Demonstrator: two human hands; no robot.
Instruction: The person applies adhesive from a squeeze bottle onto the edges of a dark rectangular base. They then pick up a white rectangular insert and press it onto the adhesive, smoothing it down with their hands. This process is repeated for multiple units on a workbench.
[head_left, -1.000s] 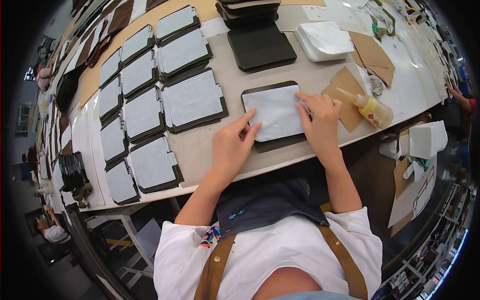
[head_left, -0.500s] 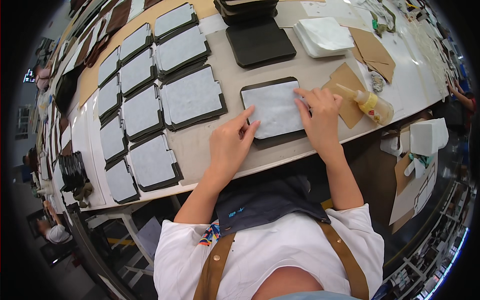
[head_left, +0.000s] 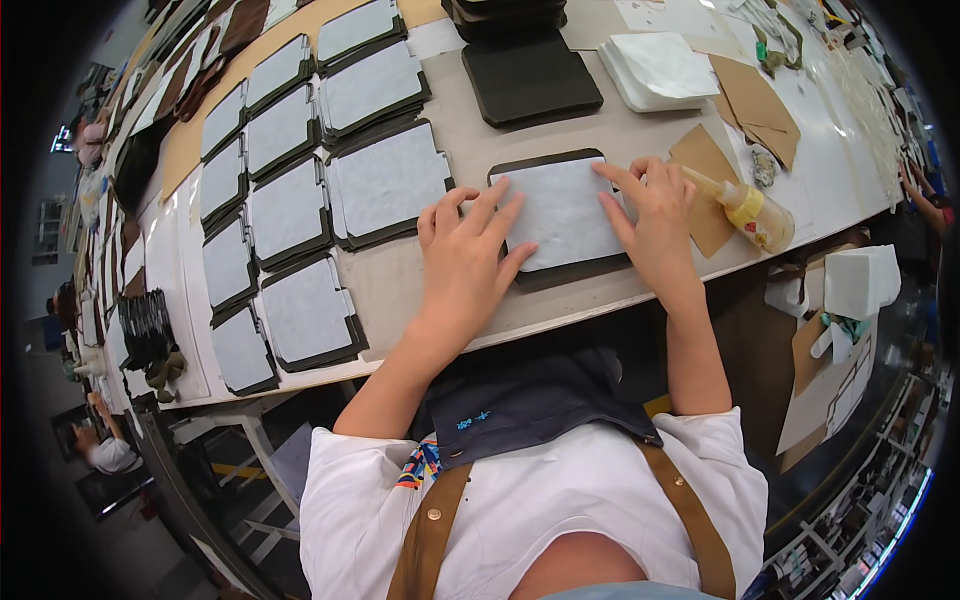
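Observation:
In front of me on the table lies a white sheet (head_left: pixel 565 218) on top of a black rounded panel (head_left: pixel 575 272), whose dark border shows mainly along the top and bottom. My left hand (head_left: pixel 463 245) has its fingers spread, with fingertips touching the sheet's left side. At the sheet's right side, my right hand (head_left: pixel 655 215) rests its index finger and thumb on the surface, fingers apart. Neither hand grips anything. Just beyond my right hand lies a squeeze bottle (head_left: pixel 755 216) with a yellowish body and a long nozzle, tilted on its side.
To the left, black panels topped with white sheets (head_left: pixel 385 180) stand in overlapping rows. Farther back are a stack of black panels (head_left: pixel 530 75) and a pile of white sheets (head_left: pixel 655 70). Brown card pieces (head_left: pixel 755 105) lie at right. Other people work at the far edges.
My left hand has spread its fingers and slid up along the sheet's left side. My right hand stays at the right side. The whole view has shifted slightly.

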